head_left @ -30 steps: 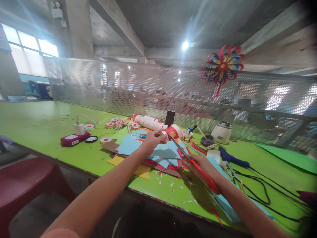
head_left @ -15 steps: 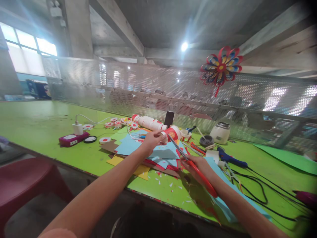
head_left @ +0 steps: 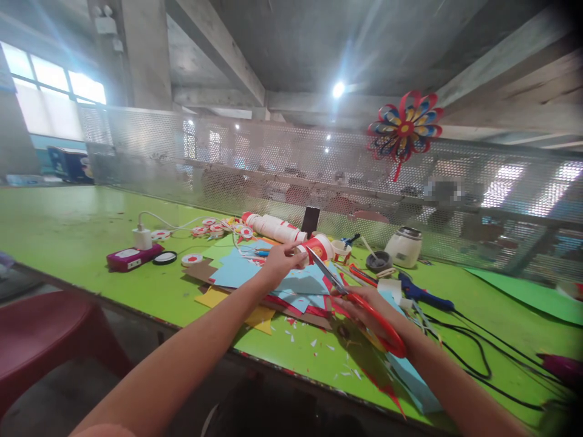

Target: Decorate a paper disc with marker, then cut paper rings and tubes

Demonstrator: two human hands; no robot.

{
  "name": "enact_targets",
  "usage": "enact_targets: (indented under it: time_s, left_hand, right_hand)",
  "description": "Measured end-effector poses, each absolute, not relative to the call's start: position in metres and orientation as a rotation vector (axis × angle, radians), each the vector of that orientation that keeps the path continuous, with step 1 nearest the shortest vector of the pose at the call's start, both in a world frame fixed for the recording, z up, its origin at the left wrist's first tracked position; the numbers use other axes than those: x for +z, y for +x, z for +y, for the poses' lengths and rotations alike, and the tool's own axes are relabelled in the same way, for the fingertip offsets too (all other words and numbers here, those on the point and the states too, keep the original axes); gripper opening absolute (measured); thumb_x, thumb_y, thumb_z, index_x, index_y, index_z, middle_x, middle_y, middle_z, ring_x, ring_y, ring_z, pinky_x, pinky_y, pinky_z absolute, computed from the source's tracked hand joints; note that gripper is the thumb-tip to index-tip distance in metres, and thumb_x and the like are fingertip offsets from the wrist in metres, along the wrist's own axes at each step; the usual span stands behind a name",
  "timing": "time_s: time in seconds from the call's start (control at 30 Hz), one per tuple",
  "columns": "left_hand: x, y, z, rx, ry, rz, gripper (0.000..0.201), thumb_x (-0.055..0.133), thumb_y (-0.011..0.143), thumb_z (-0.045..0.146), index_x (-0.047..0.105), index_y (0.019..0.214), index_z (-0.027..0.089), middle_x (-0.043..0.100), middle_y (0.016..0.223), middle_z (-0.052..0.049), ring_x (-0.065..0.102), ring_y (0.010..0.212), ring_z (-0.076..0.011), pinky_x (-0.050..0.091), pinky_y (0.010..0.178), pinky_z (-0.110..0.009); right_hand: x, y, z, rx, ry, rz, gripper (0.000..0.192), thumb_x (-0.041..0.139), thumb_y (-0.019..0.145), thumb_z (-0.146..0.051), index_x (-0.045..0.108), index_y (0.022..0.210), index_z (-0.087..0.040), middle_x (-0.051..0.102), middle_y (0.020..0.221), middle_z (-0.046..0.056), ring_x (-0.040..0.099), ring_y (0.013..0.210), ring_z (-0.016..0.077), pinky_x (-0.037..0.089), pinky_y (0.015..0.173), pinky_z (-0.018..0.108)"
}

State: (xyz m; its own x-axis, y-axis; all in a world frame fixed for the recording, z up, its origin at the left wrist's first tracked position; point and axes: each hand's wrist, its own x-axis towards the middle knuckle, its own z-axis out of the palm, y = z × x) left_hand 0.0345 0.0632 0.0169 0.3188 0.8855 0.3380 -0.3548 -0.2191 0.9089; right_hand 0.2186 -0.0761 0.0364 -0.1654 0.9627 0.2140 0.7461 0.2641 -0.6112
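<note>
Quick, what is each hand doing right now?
Left hand: closed, pinching the paper cup by its end.
Right hand: closed around the red scissors, blades pointing at the cup.

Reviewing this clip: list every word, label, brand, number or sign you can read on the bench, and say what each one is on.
No text can be read in this frame.
Red and white paper cup in the left hand: a round yellow emblem, too blurred to read.
Stack of paper cups: red print, too small to read.
Magenta box: a white label, nothing legible.
Red-handled scissors in the right hand: no marking visible.
</note>
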Motion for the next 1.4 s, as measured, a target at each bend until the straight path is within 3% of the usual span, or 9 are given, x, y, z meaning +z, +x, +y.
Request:
enact_targets:
  time_s: [0.37,0.5,0.67,0.87,1.2,1.4]
  left_hand:
    - [0.019,0.035,0.058,1.243,1.277,0.538,0.05,0.075,0.068,0.016,0.063,0.116,0.007,0.063,0.061,0.0,0.058,0.057,-0.012,0.051,0.064,-0.028]
    - [0.024,0.031,0.057,1.172,1.186,0.461,0.043,0.073,0.071,0.02,0.062,0.111,0.009,0.067,0.072,-0.004,0.063,0.066,-0.0148,0.053,0.07,-0.032]
    - [0.027,0.023,0.06,1.029,1.093,0.395,0.027,0.069,0.077,0.029,0.066,0.092,0.006,0.069,0.086,-0.013,0.066,0.077,-0.0188,0.054,0.077,-0.035]
    - [0.026,0.02,0.061,0.98,1.07,0.365,0.024,0.071,0.074,0.025,0.066,0.089,0.006,0.07,0.084,-0.013,0.067,0.076,-0.02,0.054,0.077,-0.038]
    - [0.023,0.023,0.066,1.004,1.049,0.389,0.019,0.072,0.073,0.019,0.065,0.086,0.006,0.07,0.078,-0.012,0.067,0.071,-0.0206,0.055,0.075,-0.04]
    - [0.024,0.024,0.065,0.989,1.024,0.424,0.016,0.065,0.076,0.02,0.065,0.082,0.004,0.069,0.076,-0.014,0.066,0.068,-0.02,0.056,0.069,-0.037]
  right_hand:
    - [0.011,0.221,-0.06,0.233,-1.609,-1.882,0.031,0.05,0.078,-0.04,0.072,0.076,-0.017,0.07,0.07,0.006,0.063,0.066,0.0234,0.048,0.063,0.034]
    - [0.008,0.225,-0.057,0.217,-1.609,-1.888,0.031,0.051,0.078,-0.039,0.073,0.08,-0.017,0.07,0.069,0.005,0.065,0.065,0.0237,0.049,0.061,0.033]
    - [0.01,0.229,-0.058,0.192,-1.591,-1.932,0.03,0.052,0.077,-0.035,0.074,0.088,-0.018,0.071,0.074,0.004,0.066,0.07,0.0241,0.049,0.066,0.033]
    - [0.01,0.231,-0.058,0.175,-1.6,-1.939,0.032,0.051,0.073,-0.033,0.075,0.087,-0.018,0.066,0.063,0.002,0.06,0.059,0.0198,0.043,0.054,0.028]
    - [0.007,0.232,-0.057,0.232,-1.577,-1.945,0.031,0.048,0.074,-0.035,0.073,0.081,-0.018,0.064,0.06,0.001,0.056,0.052,0.0171,0.041,0.052,0.028]
    - [0.002,0.24,-0.049,0.259,-1.574,-1.965,0.038,0.049,0.067,-0.03,0.075,0.093,-0.019,0.058,0.049,-0.001,0.053,0.049,0.018,0.041,0.05,0.028]
